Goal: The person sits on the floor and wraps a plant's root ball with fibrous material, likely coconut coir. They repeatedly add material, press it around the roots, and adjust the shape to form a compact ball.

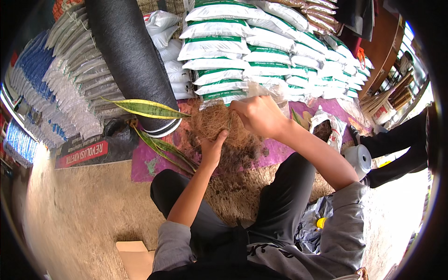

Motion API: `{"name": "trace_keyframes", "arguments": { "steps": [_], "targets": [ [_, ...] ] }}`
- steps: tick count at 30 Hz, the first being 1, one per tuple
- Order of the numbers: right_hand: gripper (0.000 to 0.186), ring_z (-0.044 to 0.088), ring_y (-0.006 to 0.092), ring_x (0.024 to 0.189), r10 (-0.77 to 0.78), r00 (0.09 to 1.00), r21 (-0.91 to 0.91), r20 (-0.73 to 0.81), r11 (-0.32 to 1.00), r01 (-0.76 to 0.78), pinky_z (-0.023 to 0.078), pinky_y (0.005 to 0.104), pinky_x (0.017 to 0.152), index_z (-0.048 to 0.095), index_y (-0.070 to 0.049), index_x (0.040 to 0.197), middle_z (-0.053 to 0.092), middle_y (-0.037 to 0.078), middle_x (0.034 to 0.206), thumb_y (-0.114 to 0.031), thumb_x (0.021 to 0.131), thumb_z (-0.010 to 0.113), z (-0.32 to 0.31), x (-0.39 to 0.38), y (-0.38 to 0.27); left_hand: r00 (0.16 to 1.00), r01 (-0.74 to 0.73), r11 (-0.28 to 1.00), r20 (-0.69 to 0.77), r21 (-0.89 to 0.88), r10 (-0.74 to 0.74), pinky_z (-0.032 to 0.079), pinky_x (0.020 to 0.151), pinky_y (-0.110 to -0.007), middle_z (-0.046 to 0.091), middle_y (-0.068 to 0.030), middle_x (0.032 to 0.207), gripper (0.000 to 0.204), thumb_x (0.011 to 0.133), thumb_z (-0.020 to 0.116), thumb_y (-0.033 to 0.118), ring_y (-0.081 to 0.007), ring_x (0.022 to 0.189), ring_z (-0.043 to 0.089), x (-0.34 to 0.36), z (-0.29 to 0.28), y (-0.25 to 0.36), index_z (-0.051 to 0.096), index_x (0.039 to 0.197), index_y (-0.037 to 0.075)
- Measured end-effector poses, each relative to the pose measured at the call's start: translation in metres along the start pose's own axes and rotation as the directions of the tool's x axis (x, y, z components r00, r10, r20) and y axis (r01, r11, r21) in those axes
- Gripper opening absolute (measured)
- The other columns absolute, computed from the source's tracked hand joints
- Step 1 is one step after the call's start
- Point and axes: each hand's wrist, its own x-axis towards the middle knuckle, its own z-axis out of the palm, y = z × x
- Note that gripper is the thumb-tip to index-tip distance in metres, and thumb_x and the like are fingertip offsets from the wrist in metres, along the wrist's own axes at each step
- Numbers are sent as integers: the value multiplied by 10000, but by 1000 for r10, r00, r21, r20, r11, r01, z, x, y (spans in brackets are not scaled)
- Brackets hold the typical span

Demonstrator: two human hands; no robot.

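Note:
A brown, hairy bundle of coconut fibre (205, 122) is held up in front of me. My left hand (212, 150) grips its near side, thumb pressed on the fibres. At its upper right edge my right hand (261, 115) is closed in a pinch on a thin strand (231, 120), which runs down toward the left thumb. A yellow-edged snake plant leaf (151, 109) points left from the bundle. Below it, more snake plant leaves (163, 150) lie on a purple sheet (144, 163). Dark soil (240, 156) and loose fibre are spread under my hands.
White and green sacks (219, 46) are stacked ahead, with a black roll (130, 56) leaning at their left. On the right are an opened white bag of soil (337, 133), a grey-white round container (358, 160) and another person's dark-clothed leg (396, 140). Cardboard (135, 259) lies lower left.

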Motion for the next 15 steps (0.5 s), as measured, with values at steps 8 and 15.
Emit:
{"name": "trace_keyframes", "arguments": {
  "steps": [8,15],
  "targets": [
    [65,586,338,580,72,993,71,-94,995,-65,463,426,529,588,-55,812,584,157,616,-49,750,570,-5,0,4,992,60,997,106,50,-65,470,870,-327,523,-73,1107,557,756,739,129,-192,1009,536,-4,-1,8,416,1197,23],
    [124,595,321,580,287,957,232,-47,935,-269,464,410,556,619,-46,785,581,145,586,-55,672,570,-3,0,24,960,224,967,197,-119,-198,507,698,-241,562,-40,1018,478,748,726,85,-126,893,582,-6,-8,11,462,1146,56]
  ]
}}
